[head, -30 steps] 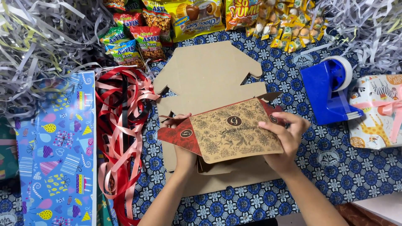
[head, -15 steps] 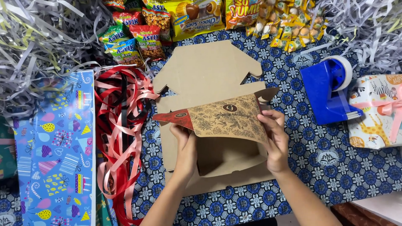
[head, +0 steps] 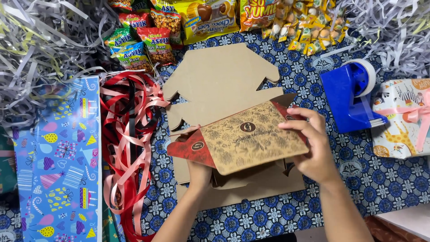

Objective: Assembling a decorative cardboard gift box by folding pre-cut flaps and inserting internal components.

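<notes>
Brown patterned cardboard, a printed box flap with red corner panels, is pinched along its right edge by the right hand, fingers curled over the top. The left hand comes up from beneath, mostly hidden under the flap, so I cannot tell how its fingers sit. The flap lies over the lower half of a plain kraft die-cut box blank, its long axis running left to right and tilted, the right end higher. Half a second ago the flap stood more upright and showed the hollow of the box beneath; now it lies flatter and covers it.

Left of the blank lies a tangle of red and pink ribbon, then blue party-print wrapping paper. Above the blank sit snack packets and yellow sweet bags. Right of it stands a blue tape dispenser, then a wrapped gift with a pink bow.
</notes>
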